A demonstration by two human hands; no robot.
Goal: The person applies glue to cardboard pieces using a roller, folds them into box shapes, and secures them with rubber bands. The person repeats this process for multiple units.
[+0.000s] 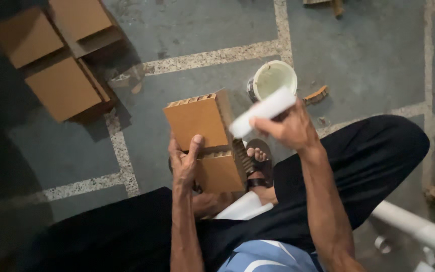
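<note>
My left hand (184, 162) grips a thick block of brown honeycomb cardboard (203, 138), thumb across its face, holding it upright between my knees. The block has two flat brown panels with a gap between them and a ribbed top edge. My right hand (292, 128) is raised just right of the block and holds a blurred white strip or flat brush (262, 112) that slants over the block's upper right corner. A white bucket (273, 79) with pale contents stands on the floor just beyond the block.
Several brown cardboard blocks (64, 86) lie stacked on the grey floor at the upper left. My sandalled foot (258, 166) rests beside the block. White tubes (419, 229) lie at the lower right, and a small cardboard scrap (316, 94) lies beside the bucket.
</note>
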